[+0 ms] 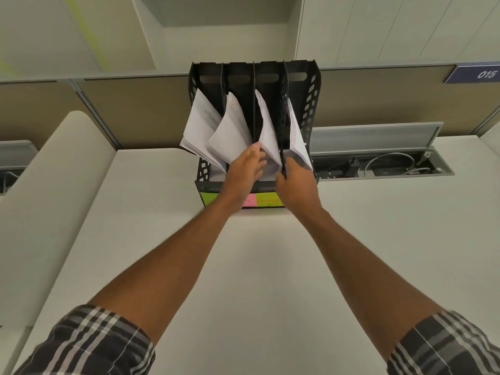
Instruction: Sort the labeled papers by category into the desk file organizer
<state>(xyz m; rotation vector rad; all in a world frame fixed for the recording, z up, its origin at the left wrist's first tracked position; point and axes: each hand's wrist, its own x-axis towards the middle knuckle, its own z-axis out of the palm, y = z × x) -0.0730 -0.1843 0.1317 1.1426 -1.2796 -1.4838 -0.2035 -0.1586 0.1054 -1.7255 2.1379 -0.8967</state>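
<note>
A black file organizer [311,93] with several upright slots stands at the back of the white desk [257,266]. Each slot holds a leaning stack of white papers: far left [198,125], second [230,131], third [269,136], far right [297,139]. Green, pink and yellow sticky labels [266,201] line its front edge, partly hidden by my wrists. My left hand [244,169] reaches between the second and third stacks, fingers touching the papers. My right hand [296,180] grips the black divider and the lower front of the right stack.
A grey partition runs behind the desk, with a blue "015" sign [484,74] at the right. An open cable tray [378,163] with wires sits right of the organizer. A curved desk panel [54,185] rises on the left.
</note>
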